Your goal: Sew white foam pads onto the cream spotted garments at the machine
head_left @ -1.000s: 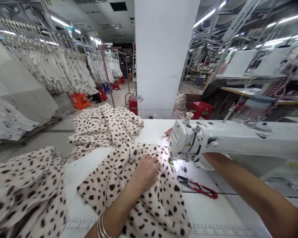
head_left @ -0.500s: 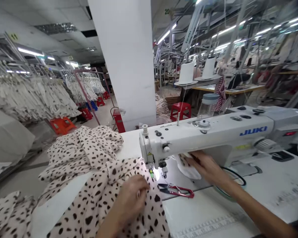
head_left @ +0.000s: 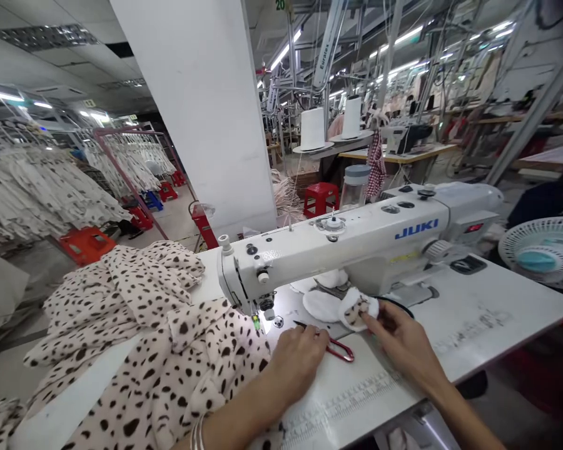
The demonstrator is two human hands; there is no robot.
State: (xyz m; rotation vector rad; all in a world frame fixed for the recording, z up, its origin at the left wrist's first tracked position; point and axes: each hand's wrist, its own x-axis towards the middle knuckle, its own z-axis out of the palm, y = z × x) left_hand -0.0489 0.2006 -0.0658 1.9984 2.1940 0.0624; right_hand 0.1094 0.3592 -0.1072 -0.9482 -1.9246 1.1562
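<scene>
My left hand (head_left: 303, 361) lies over a pair of red-handled thread snips (head_left: 341, 351) on the machine bed. Its fingers are curled over the snips' middle, with the dark tip and the red loop showing on either side. Between the thumb and fingers of my right hand (head_left: 398, 340) is a small rounded white fleece piece (head_left: 355, 310) with a brown-spotted middle. Beside it, white fleece pieces (head_left: 323, 306) rest under the sewing machine's arm (head_left: 328, 250). Pink fabric with dark spots (head_left: 192, 356) spreads left of the needle, its edge close to the presser foot.
Thread cones (head_left: 313, 129) stand behind the machine, near a lidded jar (head_left: 355, 187). A white pillar (head_left: 201, 112) rises beyond the table. To the right is a fan (head_left: 542, 253); garments hang on racks (head_left: 131, 165) at the left.
My left hand has left the spotted fabric and moved right onto the snips. My right hand has come out from under the machine arm with the fleece piece. The view has turned right.
</scene>
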